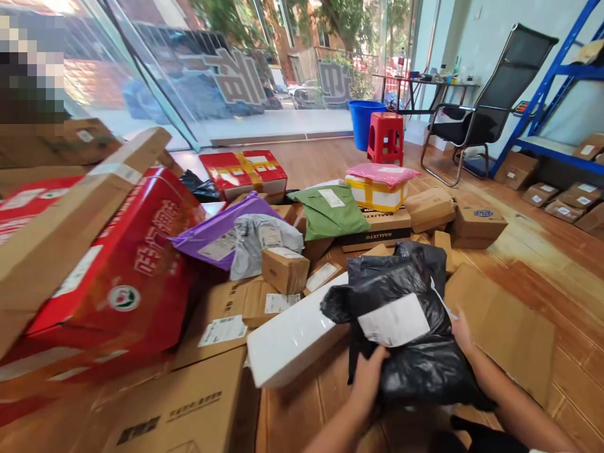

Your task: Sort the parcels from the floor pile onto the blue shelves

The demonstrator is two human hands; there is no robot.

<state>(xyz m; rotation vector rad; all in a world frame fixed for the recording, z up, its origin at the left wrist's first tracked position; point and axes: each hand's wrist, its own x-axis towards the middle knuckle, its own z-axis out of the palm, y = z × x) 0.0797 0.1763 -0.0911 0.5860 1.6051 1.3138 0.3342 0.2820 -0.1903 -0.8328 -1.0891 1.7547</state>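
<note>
Holding a crinkled black plastic mailer bag (410, 327) between both hands above the wooden floor (542, 264). Left hand (368, 377) grips the bag's lower left edge, fingers curled onto the plastic. Right hand (461, 333) clasps the bag's right side, fingers mostly hidden behind it. Bag is glossy, wrinkled, soft and bulging, with a white rectangular shipping label (394, 319) facing up, print too small to read. Just left of the left hand lies a long white box (292, 340), touching the bag. Flattened brown cardboard sheet (509, 321) sits right of the right hand. Beyond the hands: small brown cardboard box (284, 269), green plastic mailer (330, 211). Far left, a red printed carton (127, 270).
</note>
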